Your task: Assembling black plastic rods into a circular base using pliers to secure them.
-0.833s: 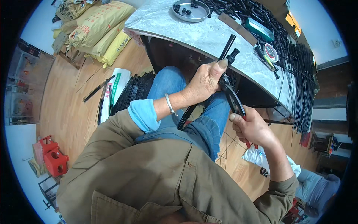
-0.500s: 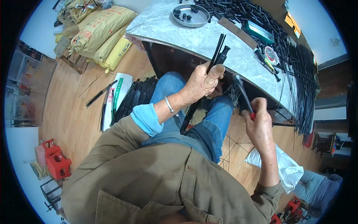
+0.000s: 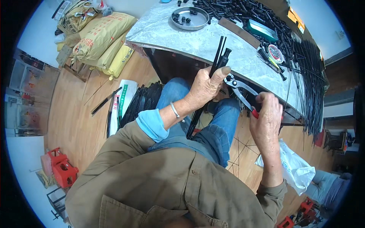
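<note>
Over my lap, my left hand (image 3: pixel 205 87) is closed round several thin black rods (image 3: pixel 217 55) and a thicker black tube-like piece (image 3: pixel 225 57). The rods' lower ends (image 3: pixel 194 123) come out below the fist, between my knees. My right hand (image 3: pixel 267 114) grips end-cutting pincers (image 3: pixel 243 92) by their red-covered handles. The pincers' handles stand apart, and their head is beside my left thumb, close to the held pieces. Whether the jaws touch anything is hidden.
The table (image 3: pixel 163 38) ahead bears a round metal tray (image 3: pixel 189 26) with small black parts, a black heap (image 3: pixel 247 15), a green box (image 3: pixel 262 30) and long rods (image 3: pixel 308 87). More rods (image 3: pixel 140 102) lie on the floor at left. Yellow sacks (image 3: pixel 108 36) are stacked behind; red stools (image 3: pixel 62 167) stand lower left.
My right hand has turned the pincers, spread their handles and brought the head up to my left thumb. The left hand keeps its hold, shifted slightly left in the picture.
</note>
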The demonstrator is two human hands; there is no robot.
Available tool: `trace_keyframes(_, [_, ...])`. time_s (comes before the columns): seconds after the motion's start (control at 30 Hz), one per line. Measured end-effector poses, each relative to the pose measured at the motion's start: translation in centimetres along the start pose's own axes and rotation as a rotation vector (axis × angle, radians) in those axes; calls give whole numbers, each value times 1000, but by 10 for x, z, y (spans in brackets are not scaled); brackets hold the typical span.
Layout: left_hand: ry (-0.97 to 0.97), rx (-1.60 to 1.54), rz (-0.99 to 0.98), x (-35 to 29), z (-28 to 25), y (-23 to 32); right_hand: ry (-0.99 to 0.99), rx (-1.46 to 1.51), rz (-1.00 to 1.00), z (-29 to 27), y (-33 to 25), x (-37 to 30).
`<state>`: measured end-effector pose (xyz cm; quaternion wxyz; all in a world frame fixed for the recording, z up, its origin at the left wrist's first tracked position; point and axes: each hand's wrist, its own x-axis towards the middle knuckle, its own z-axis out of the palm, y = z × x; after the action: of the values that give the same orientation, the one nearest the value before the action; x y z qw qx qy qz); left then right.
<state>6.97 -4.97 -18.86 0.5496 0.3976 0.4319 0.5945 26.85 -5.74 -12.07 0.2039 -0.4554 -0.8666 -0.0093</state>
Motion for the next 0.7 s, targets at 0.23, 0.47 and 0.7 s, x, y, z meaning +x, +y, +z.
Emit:
trace_keyframes(0.23, [0, 8, -7, 3, -2, -4, -70, 201, 105, 13, -3, -17])
trace_keyframes(0.47, [-53, -15, -16, 0, 4, 0, -589, 1242, 534, 18, 3, -21])
trace_keyframes(0.7, [-145, -13, -119, -3, 12, 21, -1080, 1469, 547, 10, 23, -21])
